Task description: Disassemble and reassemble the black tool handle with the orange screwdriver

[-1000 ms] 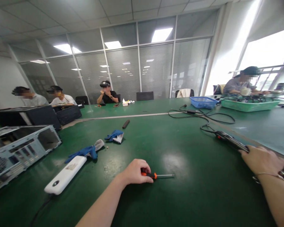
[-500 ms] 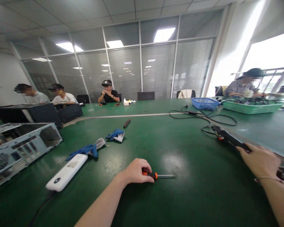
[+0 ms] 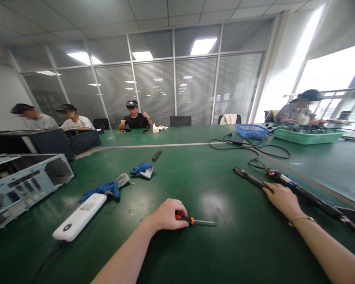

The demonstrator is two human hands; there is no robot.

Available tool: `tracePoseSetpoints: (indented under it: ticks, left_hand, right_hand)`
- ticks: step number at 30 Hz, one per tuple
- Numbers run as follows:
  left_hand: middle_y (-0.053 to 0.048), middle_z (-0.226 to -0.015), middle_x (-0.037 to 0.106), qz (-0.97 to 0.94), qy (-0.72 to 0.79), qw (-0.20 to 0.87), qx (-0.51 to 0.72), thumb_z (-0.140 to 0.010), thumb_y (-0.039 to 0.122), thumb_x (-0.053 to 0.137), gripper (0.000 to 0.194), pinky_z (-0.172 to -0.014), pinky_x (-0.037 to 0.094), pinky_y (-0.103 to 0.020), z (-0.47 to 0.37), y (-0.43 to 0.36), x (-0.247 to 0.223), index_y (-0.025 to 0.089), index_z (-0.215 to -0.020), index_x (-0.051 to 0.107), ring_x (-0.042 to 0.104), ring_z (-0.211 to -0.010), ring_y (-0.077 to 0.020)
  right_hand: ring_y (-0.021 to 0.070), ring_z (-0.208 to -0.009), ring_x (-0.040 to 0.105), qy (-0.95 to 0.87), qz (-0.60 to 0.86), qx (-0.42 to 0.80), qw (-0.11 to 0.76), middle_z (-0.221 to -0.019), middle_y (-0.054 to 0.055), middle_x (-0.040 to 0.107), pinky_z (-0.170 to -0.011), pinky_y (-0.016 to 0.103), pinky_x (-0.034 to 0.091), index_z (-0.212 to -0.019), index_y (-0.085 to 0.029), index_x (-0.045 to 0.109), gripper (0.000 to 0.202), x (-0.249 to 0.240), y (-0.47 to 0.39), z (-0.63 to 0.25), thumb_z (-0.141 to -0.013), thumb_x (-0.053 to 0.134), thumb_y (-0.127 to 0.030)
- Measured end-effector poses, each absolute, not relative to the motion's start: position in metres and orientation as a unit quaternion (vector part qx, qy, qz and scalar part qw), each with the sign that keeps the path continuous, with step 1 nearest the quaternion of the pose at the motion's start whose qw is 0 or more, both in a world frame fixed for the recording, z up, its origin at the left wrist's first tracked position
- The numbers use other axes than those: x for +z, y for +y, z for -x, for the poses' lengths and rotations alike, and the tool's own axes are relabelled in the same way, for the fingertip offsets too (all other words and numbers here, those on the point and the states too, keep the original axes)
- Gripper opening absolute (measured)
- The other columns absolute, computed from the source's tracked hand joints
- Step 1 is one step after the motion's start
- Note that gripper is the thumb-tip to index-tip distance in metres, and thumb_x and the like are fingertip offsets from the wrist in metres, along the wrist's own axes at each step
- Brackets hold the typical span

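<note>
On the green table (image 3: 177,252), my left hand (image 3: 170,215) is closed round the black and orange handle of a screwdriver (image 3: 205,223), whose metal shaft points right. Farther right, my right hand (image 3: 282,201) grips the near end of a long dark bar (image 3: 251,176), its fingers over the top. Just beyond that hand lies a second long device (image 3: 313,198) with exposed colored wiring and a cable at its far end. Blue and grey gloves (image 3: 114,188) lie left of my left hand, beside a white power bank-like block (image 3: 81,217) with a cord.
An open metal computer case (image 3: 32,189) stands at the left, with dark cases (image 3: 38,142) behind it. Another glove (image 3: 143,169) and a small dark bar (image 3: 156,155) lie mid-table. Blue (image 3: 252,131) and green (image 3: 309,136) baskets and a black cable are at the back right. Several people sit around.
My right hand has moved left with the dark bar, which now lies apart from the wired device. My left hand still holds the screwdriver. The person opposite has lowered and spread their hands.
</note>
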State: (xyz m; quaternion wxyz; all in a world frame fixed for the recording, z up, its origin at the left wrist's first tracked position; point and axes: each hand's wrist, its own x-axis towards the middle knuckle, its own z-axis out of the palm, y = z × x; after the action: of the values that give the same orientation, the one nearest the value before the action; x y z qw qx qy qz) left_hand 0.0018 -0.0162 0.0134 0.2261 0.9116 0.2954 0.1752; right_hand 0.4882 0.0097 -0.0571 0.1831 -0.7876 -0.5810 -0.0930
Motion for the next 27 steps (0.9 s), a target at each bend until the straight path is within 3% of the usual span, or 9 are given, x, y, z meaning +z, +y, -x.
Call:
tracePoseSetpoints:
  ticks: [4, 7, 12, 16, 22, 27]
  left_hand:
    - [-0.002, -0.077, 0.065, -0.894, 0.308, 0.218, 0.242, -0.075, 0.027, 0.070, 0.013, -0.066, 0.043, -0.021, -0.001, -0.016, 0.017, 0.014, -0.079, 0.068, 0.058, -0.070, -0.0130]
    - [-0.003, -0.078, 0.064, -0.871, 0.325, 0.237, 0.282, -0.072, 0.022, 0.071, 0.012, -0.065, 0.044, -0.020, 0.000, -0.016, 0.021, 0.013, -0.078, 0.067, 0.058, -0.070, -0.0128]
    - [-0.001, -0.074, 0.064, -0.898, 0.277, 0.271, 0.211, -0.069, 0.031, 0.077, 0.021, -0.058, 0.043, -0.019, 0.000, -0.019, 0.019, 0.013, -0.078, 0.070, 0.057, -0.064, -0.0116]
    - [-0.001, -0.071, 0.064, -0.922, 0.268, 0.220, 0.172, -0.070, 0.036, 0.077, 0.023, -0.058, 0.043, -0.020, -0.003, -0.023, 0.019, 0.016, -0.080, 0.072, 0.058, -0.063, -0.0127]
    - [-0.005, -0.082, 0.064, -0.940, 0.258, 0.125, 0.185, -0.065, 0.045, 0.079, 0.032, -0.080, 0.045, -0.032, -0.002, -0.028, 0.027, 0.017, -0.078, 0.071, 0.059, -0.080, -0.0204]
    - [-0.008, -0.106, 0.058, -0.940, 0.253, 0.092, 0.208, -0.061, 0.046, 0.081, 0.034, -0.092, 0.041, -0.038, -0.003, -0.030, 0.032, 0.018, -0.074, 0.068, 0.053, -0.102, -0.0262]
  right_hand:
    - [0.0326, -0.099, 0.057, -0.655, 0.724, -0.083, 0.201, -0.114, 0.018, 0.062, -0.083, 0.045, 0.047, -0.123, -0.010, 0.060, 0.053, -0.054, 0.013, -0.445, -0.089, 0.035, -0.041]
    - [0.0274, -0.098, 0.057, -0.720, 0.657, -0.066, 0.212, -0.111, 0.014, 0.062, -0.089, 0.041, 0.046, -0.123, -0.014, 0.060, 0.048, -0.051, 0.013, -0.401, -0.089, 0.040, -0.041]
    - [0.0236, -0.102, 0.056, -0.807, 0.539, 0.009, 0.241, -0.113, 0.010, 0.060, -0.092, 0.040, 0.046, -0.126, -0.021, 0.057, 0.042, -0.037, -0.003, -0.329, -0.092, 0.042, -0.041]
    - [0.0226, -0.102, 0.055, -0.835, 0.473, 0.102, 0.262, -0.113, 0.009, 0.058, -0.091, 0.040, 0.045, -0.127, -0.025, 0.056, 0.039, -0.021, -0.023, -0.293, -0.093, 0.044, -0.039]
    - [0.0229, -0.103, 0.055, -0.841, 0.436, 0.196, 0.252, -0.113, 0.009, 0.058, -0.092, 0.038, 0.044, -0.122, -0.025, 0.061, 0.037, -0.013, -0.033, -0.282, -0.088, 0.053, -0.038]
    - [0.0230, -0.101, 0.057, -0.846, 0.415, 0.238, 0.236, -0.111, 0.007, 0.059, -0.089, 0.035, 0.045, -0.118, -0.027, 0.064, 0.036, -0.006, -0.040, -0.279, -0.084, 0.059, -0.037]
